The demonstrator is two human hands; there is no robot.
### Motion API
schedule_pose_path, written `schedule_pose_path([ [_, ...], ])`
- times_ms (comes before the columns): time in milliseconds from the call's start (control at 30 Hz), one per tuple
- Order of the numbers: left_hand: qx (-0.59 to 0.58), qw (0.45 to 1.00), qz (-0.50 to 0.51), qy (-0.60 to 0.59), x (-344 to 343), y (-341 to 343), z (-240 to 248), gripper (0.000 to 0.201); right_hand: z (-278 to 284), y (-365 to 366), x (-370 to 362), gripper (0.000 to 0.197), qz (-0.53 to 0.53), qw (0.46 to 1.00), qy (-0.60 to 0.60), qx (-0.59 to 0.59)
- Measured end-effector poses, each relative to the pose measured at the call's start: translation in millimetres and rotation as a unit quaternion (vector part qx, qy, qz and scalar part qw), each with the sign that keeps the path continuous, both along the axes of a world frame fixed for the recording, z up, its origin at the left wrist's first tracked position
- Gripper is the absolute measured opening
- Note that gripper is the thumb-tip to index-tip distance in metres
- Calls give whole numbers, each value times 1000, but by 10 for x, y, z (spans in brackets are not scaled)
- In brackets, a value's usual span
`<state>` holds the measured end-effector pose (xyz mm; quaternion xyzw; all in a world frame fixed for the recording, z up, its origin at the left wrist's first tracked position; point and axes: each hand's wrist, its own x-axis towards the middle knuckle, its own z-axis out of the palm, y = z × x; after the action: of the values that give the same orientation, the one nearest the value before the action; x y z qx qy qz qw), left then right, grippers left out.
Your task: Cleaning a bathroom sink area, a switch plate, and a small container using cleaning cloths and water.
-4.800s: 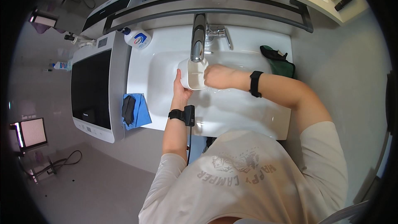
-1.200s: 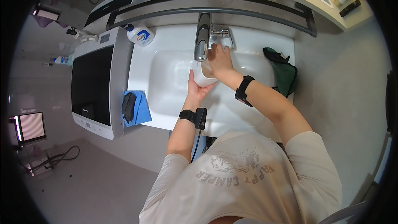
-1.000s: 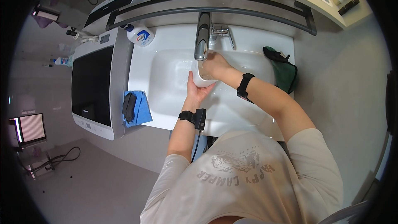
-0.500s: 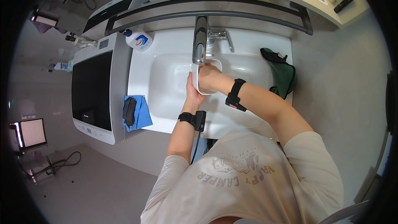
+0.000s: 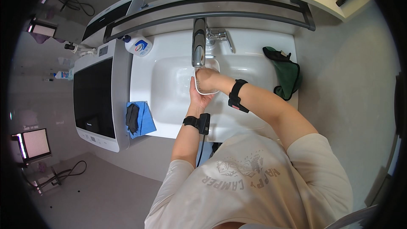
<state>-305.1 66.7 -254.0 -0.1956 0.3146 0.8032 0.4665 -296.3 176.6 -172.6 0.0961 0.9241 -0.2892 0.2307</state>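
A white rounded-corner container [image 5: 218,65] is held over the basin of the white sink [image 5: 168,80], right beneath the chrome faucet [image 5: 198,44]. My left hand [image 5: 199,97] grips it from the near left side, thumb up along its outer wall. Reaching in from the right, my right hand [image 5: 207,79] is down inside the container. Its fingers are hidden there, so their pose does not show. Wet specks or drops show along the container's inner wall. Both wrists wear black straps with small devices.
A dark towel bar [image 5: 212,15] crosses behind the faucet. Left stand a white pump bottle [image 5: 139,46], a blue cloth [image 5: 146,116] with a black item on it, and a grey appliance [image 5: 94,97]. A dark green cloth [image 5: 288,76] hangs over the sink's right edge.
The container has tilted slightly toward me, showing more of its inside. My right hand has shifted a little to the left within it. My left hand keeps its hold.
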Motion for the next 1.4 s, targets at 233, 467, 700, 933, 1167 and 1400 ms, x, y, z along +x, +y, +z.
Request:
schedule_pose_path([
  [233, 28, 1000, -15, -1, -43, 79, -74, 58, -407, 227, -68, 27, 44, 992, 56, 105],
  [467, -7, 1000, -11, 6, -175, -63, -121, 58, 53, 277, 90, 23, 209, 956, 97, 183],
  [700, -71, 997, -2, -1, -249, -174, -193, 57, 116, 506, 171, 19, 188, 957, 200, 90],
  [933, -47, 998, -4, -30, -297, -189, -38, 50, -148, 470, 419, 15, 314, 874, 361, 81],
  [1167, -37, 995, -88, -37, -316, -277, -9, 59, -239, 506, 323, 15, 406, 827, 364, 138],
  [1400, -56, 991, -106, 58, -320, -323, -110, 69, -187, 418, 161, 15, 327, 902, 240, 144],
])
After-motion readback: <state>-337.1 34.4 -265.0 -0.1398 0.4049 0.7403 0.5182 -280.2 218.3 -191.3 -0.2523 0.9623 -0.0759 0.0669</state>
